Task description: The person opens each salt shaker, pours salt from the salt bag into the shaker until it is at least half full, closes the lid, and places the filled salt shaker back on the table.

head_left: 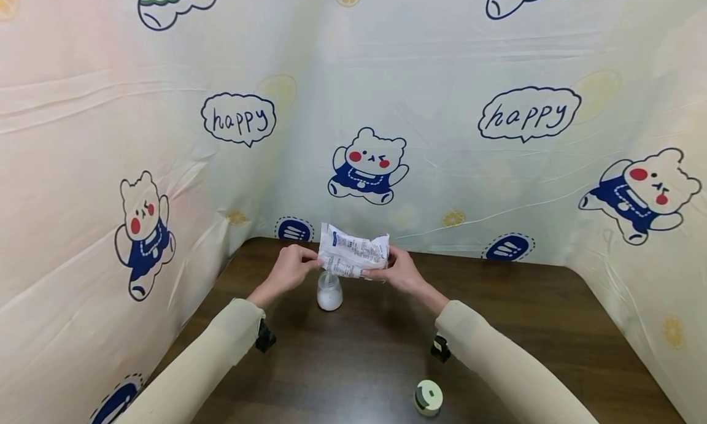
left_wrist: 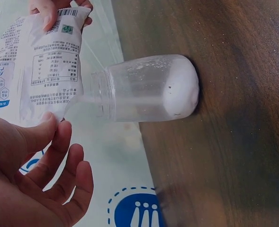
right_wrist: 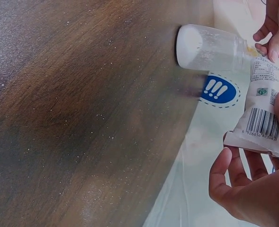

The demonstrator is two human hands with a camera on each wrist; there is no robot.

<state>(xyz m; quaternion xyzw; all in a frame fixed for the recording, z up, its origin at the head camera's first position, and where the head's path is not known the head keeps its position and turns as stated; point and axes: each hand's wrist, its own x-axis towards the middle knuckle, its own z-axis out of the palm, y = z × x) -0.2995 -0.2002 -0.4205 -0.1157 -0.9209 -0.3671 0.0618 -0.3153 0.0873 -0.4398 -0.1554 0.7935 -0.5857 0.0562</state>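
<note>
A white printed packet point(head_left: 356, 252) is held tilted above a clear jar point(head_left: 329, 292). White powder streams from the packet's corner into the jar, seen in the left wrist view, where white powder point(left_wrist: 181, 90) lies at the jar's bottom. The left hand point(head_left: 289, 269) pinches the packet near its pouring corner between thumb and forefinger, other fingers loosely bent. At the packet's other end, the right hand point(head_left: 403, 272) grips it, thumb on the printed side point(right_wrist: 262, 111) and fingers beneath. The jar stands upright and open on the table, touched by neither hand.
A pale green lid point(head_left: 428, 397) lies on the brown wooden table point(head_left: 353, 344) near its front edge. Fine white specks are scattered over the wood in the right wrist view. Printed cloth point(head_left: 431, 105) with bears hangs behind and at both sides of the table.
</note>
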